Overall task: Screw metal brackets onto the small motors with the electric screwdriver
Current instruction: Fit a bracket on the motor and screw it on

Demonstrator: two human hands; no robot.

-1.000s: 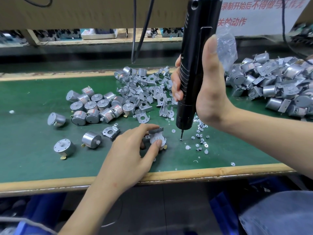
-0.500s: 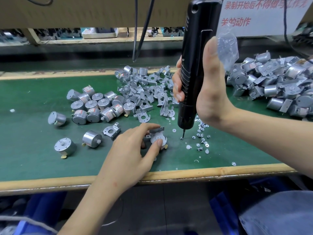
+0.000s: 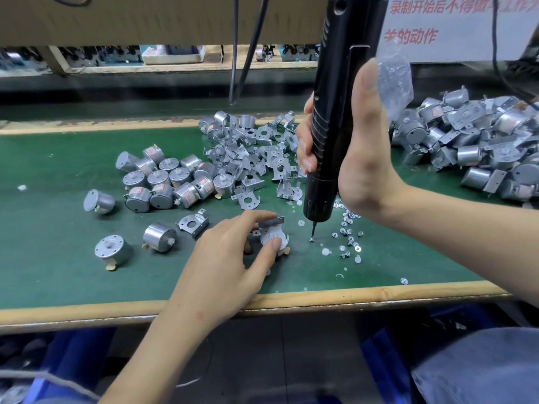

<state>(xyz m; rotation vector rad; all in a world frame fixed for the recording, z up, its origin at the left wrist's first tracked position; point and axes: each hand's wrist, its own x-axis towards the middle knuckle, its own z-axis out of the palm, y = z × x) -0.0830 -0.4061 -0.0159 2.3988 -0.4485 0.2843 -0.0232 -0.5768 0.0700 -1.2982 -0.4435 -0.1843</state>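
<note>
- Hands, where are they in the picture?
- The left hand (image 3: 230, 258) is in the centre, low over the green bench (image 3: 58, 228). Its grip is closed on a small motor (image 3: 274, 240). Thumb and forefinger pinch it from two sides, and a metal bracket (image 3: 275, 221) sits on top of the motor.
- And the other one?
- The right hand (image 3: 361, 158) is right of centre and higher. Its grip is wrapped around the black electric screwdriver (image 3: 341, 91), which stands nearly upright. The bit (image 3: 313, 230) points down, just right of the held motor, with its tip at one of the loose screws (image 3: 348, 228) scattered on the bench. Whether the tip touches that screw, I cannot tell.
- What else lies on the bench?
- Left of centre is a cluster of bare motors (image 3: 169, 182), and beyond the left hand a heap of loose brackets (image 3: 250, 153). Two single motors (image 3: 159, 237) and a single bracket (image 3: 194, 223) lie left of that hand, apart from each other. At the right edge is a big pile of motors with brackets (image 3: 472, 147) already on them. A clear plastic bag (image 3: 393, 80) shows behind the right thumb. A white sign (image 3: 455, 24) with red characters is in the upper right corner.
</note>
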